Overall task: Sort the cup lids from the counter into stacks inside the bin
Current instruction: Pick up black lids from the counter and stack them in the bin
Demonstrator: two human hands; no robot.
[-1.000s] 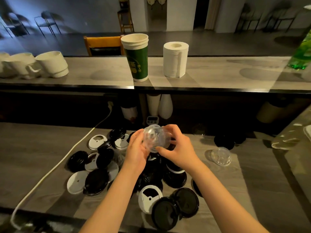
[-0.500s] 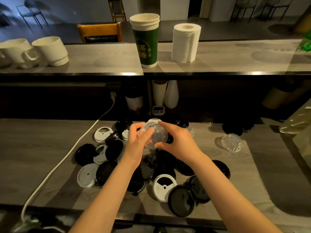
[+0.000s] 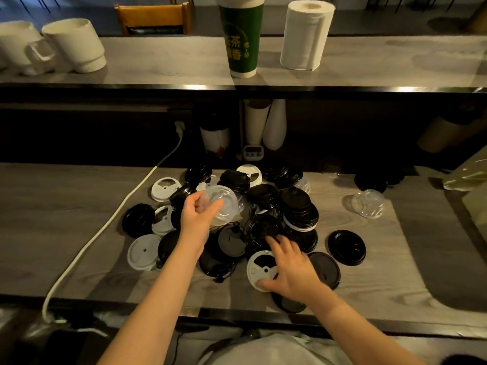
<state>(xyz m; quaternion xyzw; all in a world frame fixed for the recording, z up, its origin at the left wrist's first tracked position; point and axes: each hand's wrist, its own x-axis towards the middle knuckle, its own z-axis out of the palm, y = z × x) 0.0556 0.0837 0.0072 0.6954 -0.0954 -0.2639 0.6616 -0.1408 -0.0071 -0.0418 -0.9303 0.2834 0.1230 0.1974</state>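
Gripping a clear lid (image 3: 222, 204), left hand (image 3: 196, 216); right hand (image 3: 288, 267) spread open over white lid (image 3: 259, 270).

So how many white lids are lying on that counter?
5. Three left of the pile: back lid, middle lid, front lid. One rear lid at the pile's far edge, one near lid under the right hand. Others may be buried.

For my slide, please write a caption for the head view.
Left hand holds a clear lid while right hand reaches into the lid pile.
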